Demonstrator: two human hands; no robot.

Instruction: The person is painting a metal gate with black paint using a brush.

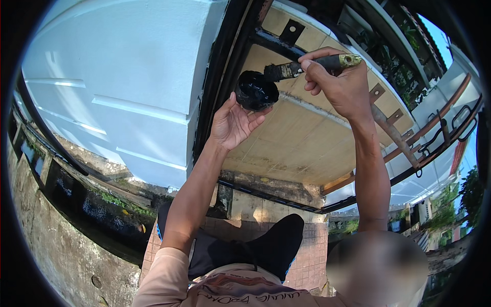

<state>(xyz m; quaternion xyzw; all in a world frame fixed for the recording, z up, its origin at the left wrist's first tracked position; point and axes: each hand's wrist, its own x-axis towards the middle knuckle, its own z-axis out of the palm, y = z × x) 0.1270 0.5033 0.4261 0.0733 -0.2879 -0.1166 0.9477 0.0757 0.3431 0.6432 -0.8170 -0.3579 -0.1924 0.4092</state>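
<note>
My left hand (239, 124) holds up a small round cup of black paint (257, 92), its fingers under the base and its thumb at the side. In my right hand (335, 82) is a flat paintbrush (326, 63) with a dark, paint-smeared handle. Black paint covers the bristles, which are at the cup's right rim; I cannot tell whether they touch it. Just behind the brush runs a metal rail (278, 42), part of it coated glossy black. A black metal plate with a hole (292, 32) is fixed to that rail.
A white wall (134, 76) stands at left, beside a black metal post (220, 65). Tan tiles (299, 142) lie beyond my hands. Rust-brown gate bars (399, 138) are at right. A drainage channel with dark water (96, 211) runs at lower left, beside paving (310, 245).
</note>
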